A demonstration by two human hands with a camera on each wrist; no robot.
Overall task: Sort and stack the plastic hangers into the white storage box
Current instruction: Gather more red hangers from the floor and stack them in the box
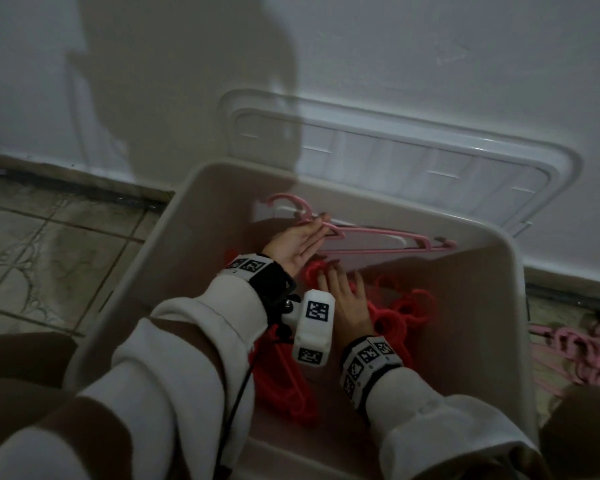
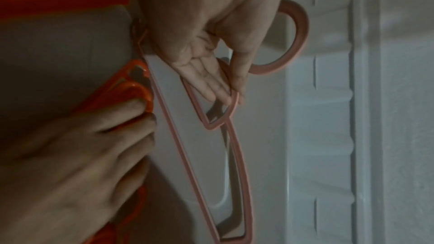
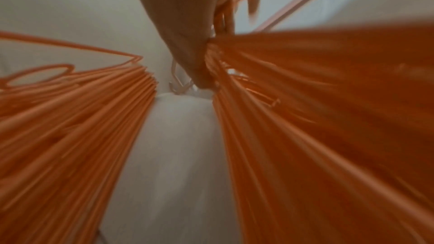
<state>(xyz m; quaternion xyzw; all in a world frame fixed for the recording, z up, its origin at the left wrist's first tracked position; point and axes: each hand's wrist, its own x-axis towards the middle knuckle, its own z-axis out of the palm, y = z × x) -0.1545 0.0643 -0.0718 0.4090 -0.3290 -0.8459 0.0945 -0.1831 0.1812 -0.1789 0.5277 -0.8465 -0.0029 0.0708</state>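
The white storage box (image 1: 136, 265) stands open on the floor. A pink hanger (image 1: 378, 233) leans against its far inner wall. My left hand (image 1: 317, 226) is turned palm up, and thumb and fingers pinch this pink hanger (image 2: 239, 155) just below its hook, as the left wrist view shows for the left hand (image 2: 231, 96). A stack of several red hangers (image 1: 395, 306) lies in the box. My right hand (image 1: 333, 275) rests flat on top of it, fingertips by the red hooks (image 2: 138, 84). In the right wrist view the red hangers (image 3: 328, 118) fill both sides, blurred.
The box's white lid (image 1: 430, 161) leans on the wall behind the box. A pile of several pink hangers (image 1: 575, 355) lies on the tiled floor (image 1: 49, 244) to the right of the box. The scene is dim.
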